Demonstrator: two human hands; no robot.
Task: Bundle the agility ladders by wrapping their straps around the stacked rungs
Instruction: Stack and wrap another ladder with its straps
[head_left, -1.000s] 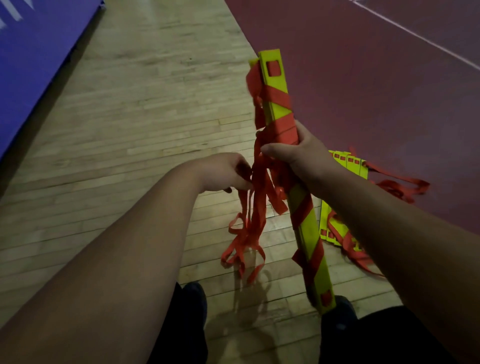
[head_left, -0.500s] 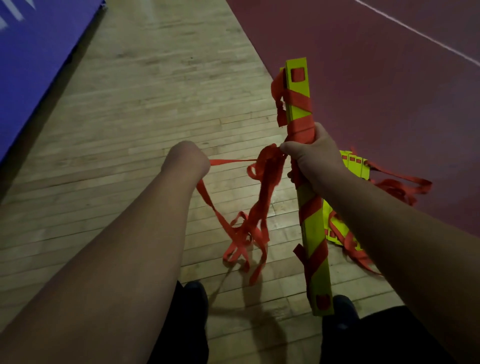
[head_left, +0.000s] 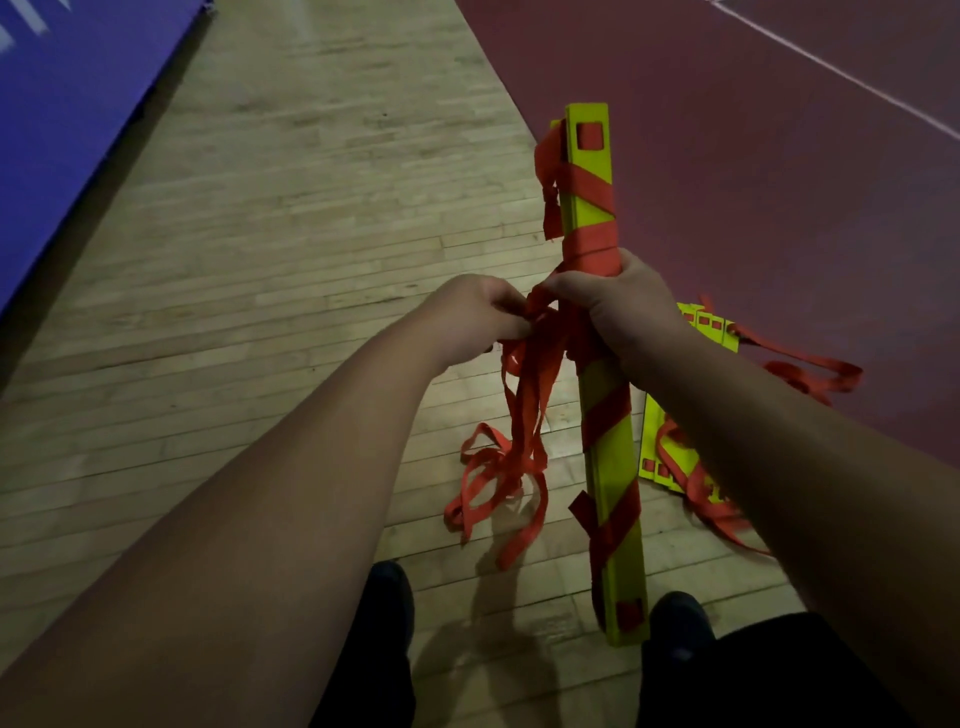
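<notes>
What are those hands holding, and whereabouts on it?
The right hand grips the stacked yellow rungs around their strap-wrapped middle. The left hand pinches the loose orange straps at their top, right beside the rungs.

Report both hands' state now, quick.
Left hand: closed, fingers pinching the loose red straps.
Right hand: closed, gripping the stacked rungs.

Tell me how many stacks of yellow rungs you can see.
2. The upright stack is gripped by the right hand; the second stack lies on the floor behind the right forearm, partly hidden.
</notes>
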